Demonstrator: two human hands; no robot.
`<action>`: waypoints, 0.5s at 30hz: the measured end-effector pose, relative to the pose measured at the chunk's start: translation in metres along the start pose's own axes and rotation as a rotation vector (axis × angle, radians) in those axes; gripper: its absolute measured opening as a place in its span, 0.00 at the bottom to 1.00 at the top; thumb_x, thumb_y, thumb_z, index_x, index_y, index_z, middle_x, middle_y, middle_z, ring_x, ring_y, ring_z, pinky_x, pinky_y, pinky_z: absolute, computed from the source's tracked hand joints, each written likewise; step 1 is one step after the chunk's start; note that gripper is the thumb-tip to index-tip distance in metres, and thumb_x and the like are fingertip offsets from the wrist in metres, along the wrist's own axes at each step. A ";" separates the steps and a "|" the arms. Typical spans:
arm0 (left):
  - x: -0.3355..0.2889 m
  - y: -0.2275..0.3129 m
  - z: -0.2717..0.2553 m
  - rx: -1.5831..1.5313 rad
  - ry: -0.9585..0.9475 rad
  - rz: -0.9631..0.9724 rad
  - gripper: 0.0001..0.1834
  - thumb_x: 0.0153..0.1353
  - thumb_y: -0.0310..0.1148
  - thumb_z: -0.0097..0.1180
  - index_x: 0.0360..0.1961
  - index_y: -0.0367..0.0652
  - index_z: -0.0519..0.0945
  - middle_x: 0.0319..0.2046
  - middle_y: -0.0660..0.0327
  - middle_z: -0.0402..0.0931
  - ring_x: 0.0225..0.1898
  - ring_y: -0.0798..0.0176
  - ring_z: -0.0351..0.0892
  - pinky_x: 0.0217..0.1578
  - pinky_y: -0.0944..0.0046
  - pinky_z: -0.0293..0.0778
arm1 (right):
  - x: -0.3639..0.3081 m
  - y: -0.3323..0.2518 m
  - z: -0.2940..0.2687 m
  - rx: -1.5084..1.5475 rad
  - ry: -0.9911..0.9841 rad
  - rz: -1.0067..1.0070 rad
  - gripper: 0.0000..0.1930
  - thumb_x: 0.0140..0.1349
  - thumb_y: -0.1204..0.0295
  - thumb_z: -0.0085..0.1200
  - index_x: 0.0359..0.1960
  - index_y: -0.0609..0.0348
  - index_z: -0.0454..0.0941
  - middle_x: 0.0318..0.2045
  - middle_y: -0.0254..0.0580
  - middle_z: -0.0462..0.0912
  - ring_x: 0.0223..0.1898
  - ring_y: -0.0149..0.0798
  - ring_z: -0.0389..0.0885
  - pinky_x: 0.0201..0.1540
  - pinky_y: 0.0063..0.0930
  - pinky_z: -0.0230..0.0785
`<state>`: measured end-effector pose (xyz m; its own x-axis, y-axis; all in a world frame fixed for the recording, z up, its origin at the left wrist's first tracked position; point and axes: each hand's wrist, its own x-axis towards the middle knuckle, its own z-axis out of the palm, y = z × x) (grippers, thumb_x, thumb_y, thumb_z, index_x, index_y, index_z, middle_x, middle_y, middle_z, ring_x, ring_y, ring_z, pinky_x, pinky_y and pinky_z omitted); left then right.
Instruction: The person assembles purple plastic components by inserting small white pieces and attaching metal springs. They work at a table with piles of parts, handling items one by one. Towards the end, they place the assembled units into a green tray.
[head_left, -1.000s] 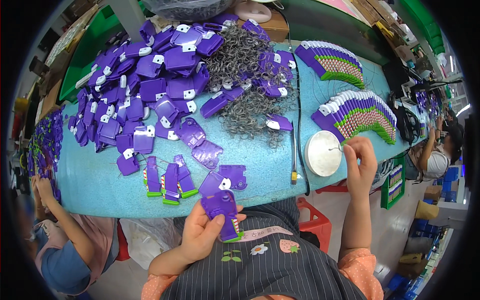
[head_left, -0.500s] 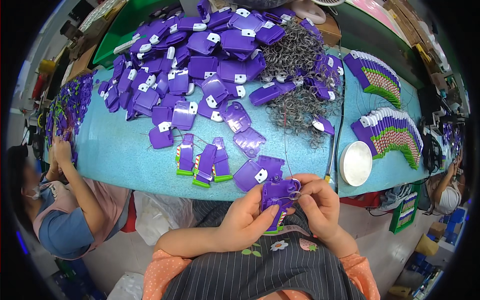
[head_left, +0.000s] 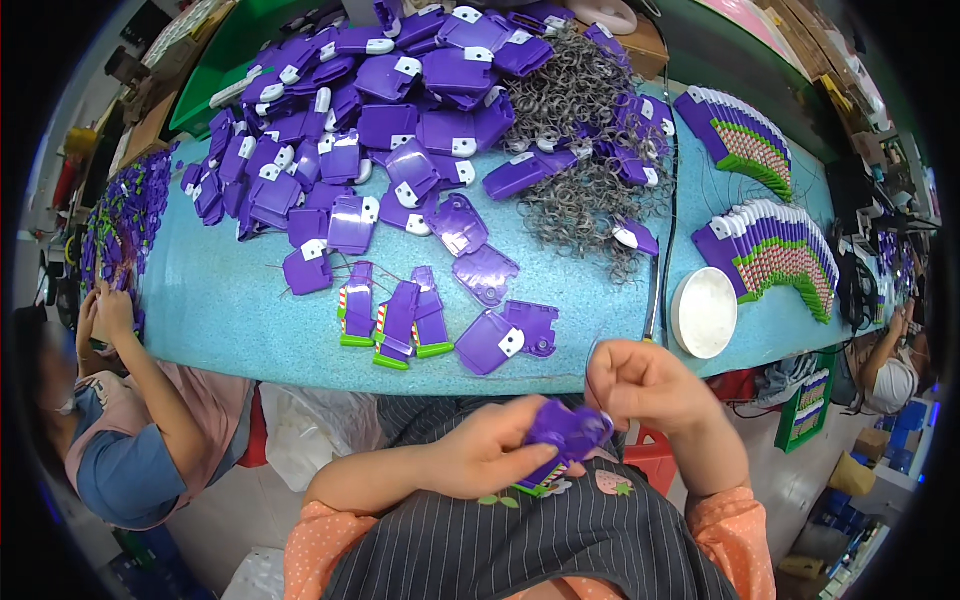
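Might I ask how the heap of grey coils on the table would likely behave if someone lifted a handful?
The heap of grey coils would probably come up tangled, since its loops overlap throughout. Its thin, wiry strands suggest something light and springy rather than rigid. It might also drag at the purple pieces lying among it.

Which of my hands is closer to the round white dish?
Right: your right hand is just to the near left of the dish; your left hand, holding a purple casing, is farther left.
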<state>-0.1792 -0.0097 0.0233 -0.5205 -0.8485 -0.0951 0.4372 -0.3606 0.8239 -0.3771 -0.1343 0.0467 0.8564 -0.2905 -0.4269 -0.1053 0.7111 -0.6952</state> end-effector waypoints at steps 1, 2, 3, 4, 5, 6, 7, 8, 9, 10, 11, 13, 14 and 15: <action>-0.002 0.002 -0.001 -0.184 0.079 0.021 0.19 0.67 0.26 0.41 0.57 0.33 0.59 0.49 0.46 0.72 0.49 0.55 0.77 0.51 0.57 0.72 | 0.007 0.016 0.002 0.118 0.077 -0.139 0.10 0.60 0.70 0.55 0.36 0.64 0.72 0.27 0.34 0.75 0.26 0.26 0.72 0.29 0.18 0.64; -0.005 0.009 0.003 -0.262 0.238 0.043 0.19 0.67 0.25 0.40 0.58 0.33 0.58 0.50 0.46 0.72 0.50 0.56 0.75 0.52 0.57 0.71 | 0.012 0.025 0.010 -0.047 0.149 -0.263 0.10 0.59 0.71 0.55 0.39 0.64 0.72 0.29 0.35 0.75 0.27 0.28 0.73 0.30 0.19 0.65; -0.003 0.006 0.005 -0.248 0.336 0.107 0.19 0.66 0.24 0.40 0.58 0.32 0.58 0.50 0.47 0.71 0.50 0.57 0.75 0.52 0.58 0.71 | 0.018 0.033 0.020 -0.210 0.222 -0.390 0.11 0.58 0.73 0.55 0.41 0.65 0.72 0.30 0.36 0.76 0.29 0.29 0.73 0.31 0.20 0.65; -0.003 0.001 0.007 -0.233 0.433 0.171 0.19 0.66 0.23 0.40 0.58 0.32 0.59 0.50 0.48 0.71 0.51 0.59 0.74 0.52 0.59 0.70 | 0.025 0.036 0.026 -0.373 0.294 -0.516 0.13 0.58 0.74 0.54 0.44 0.65 0.73 0.32 0.38 0.76 0.30 0.30 0.74 0.32 0.20 0.66; -0.006 -0.005 0.003 -0.091 0.467 0.182 0.20 0.65 0.22 0.41 0.58 0.31 0.59 0.48 0.51 0.72 0.49 0.63 0.74 0.50 0.63 0.70 | 0.030 0.036 0.027 -0.609 0.284 -0.617 0.15 0.56 0.78 0.53 0.47 0.66 0.73 0.36 0.44 0.77 0.32 0.34 0.75 0.34 0.23 0.68; -0.009 -0.012 0.000 0.047 0.494 0.188 0.20 0.65 0.22 0.42 0.58 0.31 0.59 0.46 0.53 0.72 0.47 0.68 0.73 0.47 0.67 0.70 | 0.034 0.039 0.029 -0.663 0.318 -0.629 0.14 0.56 0.79 0.52 0.45 0.66 0.74 0.37 0.45 0.77 0.33 0.34 0.76 0.34 0.24 0.68; -0.011 -0.017 -0.001 0.185 0.519 0.194 0.21 0.65 0.22 0.43 0.58 0.31 0.59 0.45 0.55 0.73 0.45 0.72 0.73 0.45 0.71 0.70 | 0.037 0.041 0.033 -0.716 0.352 -0.640 0.13 0.56 0.80 0.52 0.44 0.67 0.75 0.37 0.46 0.77 0.33 0.35 0.76 0.35 0.24 0.68; -0.015 -0.020 -0.001 0.227 0.540 0.188 0.20 0.65 0.22 0.43 0.58 0.31 0.60 0.44 0.56 0.73 0.44 0.73 0.73 0.44 0.71 0.70 | 0.040 0.044 0.036 -0.770 0.386 -0.652 0.11 0.57 0.80 0.52 0.43 0.67 0.75 0.38 0.47 0.78 0.33 0.36 0.77 0.35 0.25 0.69; -0.016 -0.022 -0.001 0.266 0.559 0.186 0.20 0.65 0.22 0.44 0.57 0.30 0.60 0.44 0.56 0.73 0.44 0.74 0.72 0.43 0.72 0.70 | 0.041 0.042 0.042 -0.756 0.401 -0.642 0.09 0.58 0.81 0.50 0.40 0.68 0.76 0.39 0.49 0.78 0.34 0.37 0.77 0.36 0.26 0.69; -0.016 -0.023 -0.002 0.306 0.578 0.184 0.20 0.65 0.22 0.44 0.57 0.30 0.61 0.43 0.57 0.73 0.43 0.74 0.72 0.42 0.73 0.69 | 0.043 0.044 0.043 -0.803 0.418 -0.669 0.09 0.58 0.81 0.50 0.40 0.68 0.76 0.39 0.49 0.78 0.34 0.37 0.77 0.36 0.26 0.69; -0.015 -0.024 -0.003 0.235 0.580 0.230 0.20 0.65 0.22 0.44 0.57 0.30 0.61 0.44 0.57 0.73 0.43 0.74 0.72 0.42 0.73 0.70 | 0.046 0.047 0.043 -0.851 0.434 -0.695 0.09 0.58 0.81 0.49 0.41 0.68 0.76 0.39 0.50 0.78 0.35 0.38 0.78 0.36 0.26 0.69; -0.010 -0.026 -0.002 0.096 0.584 0.318 0.20 0.65 0.23 0.43 0.57 0.30 0.60 0.44 0.57 0.72 0.44 0.73 0.72 0.44 0.72 0.70 | 0.051 0.053 0.046 -0.854 0.484 -0.726 0.08 0.59 0.80 0.49 0.40 0.67 0.75 0.38 0.49 0.77 0.34 0.37 0.77 0.35 0.26 0.69; -0.008 -0.028 -0.001 0.097 0.595 0.331 0.20 0.65 0.23 0.43 0.57 0.30 0.59 0.45 0.56 0.72 0.45 0.72 0.72 0.45 0.71 0.69 | 0.055 0.056 0.050 -0.811 0.518 -0.730 0.08 0.59 0.80 0.49 0.40 0.67 0.75 0.36 0.49 0.77 0.33 0.36 0.77 0.34 0.25 0.68; -0.006 -0.029 0.000 0.101 0.606 0.343 0.20 0.65 0.23 0.43 0.57 0.30 0.59 0.46 0.56 0.71 0.47 0.71 0.71 0.47 0.70 0.69 | 0.057 0.060 0.053 -0.765 0.551 -0.736 0.07 0.60 0.80 0.48 0.39 0.67 0.75 0.35 0.48 0.77 0.32 0.36 0.76 0.33 0.24 0.68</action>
<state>-0.1890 0.0065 0.0000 0.1476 -0.9848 -0.0912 0.4184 -0.0214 0.9080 -0.3074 -0.0746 0.0111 0.5247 -0.8366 0.1575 -0.1138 -0.2523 -0.9609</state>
